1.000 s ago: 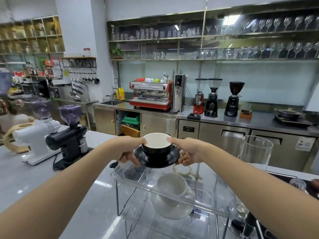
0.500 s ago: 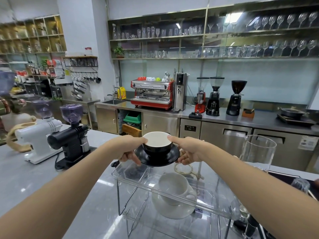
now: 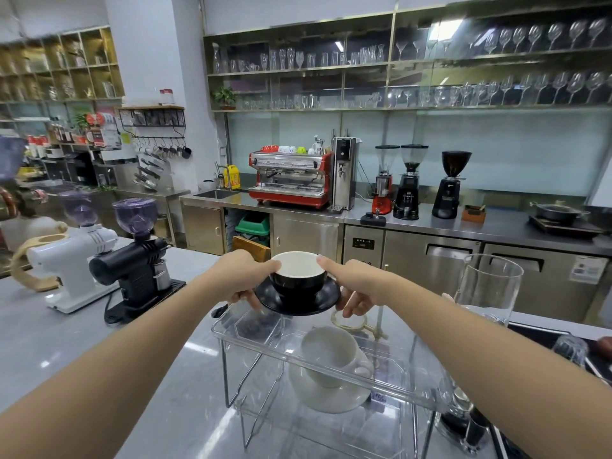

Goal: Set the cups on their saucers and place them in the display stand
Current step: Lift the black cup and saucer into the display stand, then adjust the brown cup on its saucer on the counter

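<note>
A black cup [image 3: 298, 282] with a white inside sits on a black saucer [image 3: 298, 303]. I hold the pair just above the far edge of the clear display stand [image 3: 251, 339]. My left hand [image 3: 245, 276] grips the saucer's left rim with the thumb on the cup's rim. My right hand [image 3: 356, 286] grips the right rim the same way. On the stand's lower shelf a white cup [image 3: 331, 356] rests on a white saucer [image 3: 328, 395], seen through the clear top shelf.
A black grinder [image 3: 139, 260] and a white grinder [image 3: 76, 256] stand at the left of the grey counter [image 3: 66, 342]. A tall glass vessel [image 3: 486, 289] stands at the right, with dark items below it. Behind is a steel counter with a red espresso machine [image 3: 289, 177].
The cup and saucer stay held by both hands above the stand, almost unmoved. The camera view shifted slightly.
</note>
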Tool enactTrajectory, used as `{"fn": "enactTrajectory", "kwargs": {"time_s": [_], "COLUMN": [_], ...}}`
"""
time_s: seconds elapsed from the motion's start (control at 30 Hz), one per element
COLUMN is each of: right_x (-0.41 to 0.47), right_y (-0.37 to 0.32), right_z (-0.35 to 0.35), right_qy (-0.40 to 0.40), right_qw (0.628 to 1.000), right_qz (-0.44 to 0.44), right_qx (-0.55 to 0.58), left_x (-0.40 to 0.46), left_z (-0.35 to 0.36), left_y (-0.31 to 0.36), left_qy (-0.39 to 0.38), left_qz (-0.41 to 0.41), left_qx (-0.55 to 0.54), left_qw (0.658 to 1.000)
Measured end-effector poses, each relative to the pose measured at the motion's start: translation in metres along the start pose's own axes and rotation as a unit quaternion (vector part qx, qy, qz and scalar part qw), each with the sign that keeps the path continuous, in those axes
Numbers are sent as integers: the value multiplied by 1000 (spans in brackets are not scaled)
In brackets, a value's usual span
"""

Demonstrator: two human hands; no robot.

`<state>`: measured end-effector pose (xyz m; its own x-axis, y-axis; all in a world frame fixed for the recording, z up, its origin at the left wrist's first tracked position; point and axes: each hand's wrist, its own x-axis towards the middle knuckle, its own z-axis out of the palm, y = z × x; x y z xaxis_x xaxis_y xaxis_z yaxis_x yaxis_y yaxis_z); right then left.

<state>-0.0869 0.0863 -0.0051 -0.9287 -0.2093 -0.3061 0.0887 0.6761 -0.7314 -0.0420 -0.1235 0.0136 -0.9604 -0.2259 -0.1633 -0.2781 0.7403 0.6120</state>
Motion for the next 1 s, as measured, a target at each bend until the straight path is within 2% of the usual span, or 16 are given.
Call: {"fn": "enactTrajectory", "kwargs": {"time_s": [0.13, 0.23, 0.37, 0.53, 0.67, 0.8, 0.9, 1.0], "right_x": [-7, -18, -40, -82, -109, -130, -149, -167], "right_y": [-2, -1, 4, 25, 54, 88, 120, 146], "right_z": [-4, -11, -23, -36, -45, -54, -63, -68], "right_qy": [45, 92, 173, 289, 348, 383, 406, 408], "right_qw": [997, 990, 966, 904, 850, 815, 802, 810], "right_qz": [-20, -48, -121, -210, -260, -245, -217, -186], "right_qx": [-57, -99, -151, -233, -299, -360, -381, -378], "left_x": [-5, -12, -31, -54, -70, -87, -96, -105], "left_z": [1, 1, 12, 44, 72, 100, 126, 150], "left_y": [1, 5, 18, 47, 66, 81, 95, 106], "left_qy": [87, 164, 264, 319, 308, 281, 264, 242], "left_qz": [56, 106, 223, 361, 418, 447, 461, 467], "left_qx": [107, 124, 156, 176, 167, 182, 188, 189], "left_qw": [989, 973, 925, 858, 838, 829, 826, 829]}}
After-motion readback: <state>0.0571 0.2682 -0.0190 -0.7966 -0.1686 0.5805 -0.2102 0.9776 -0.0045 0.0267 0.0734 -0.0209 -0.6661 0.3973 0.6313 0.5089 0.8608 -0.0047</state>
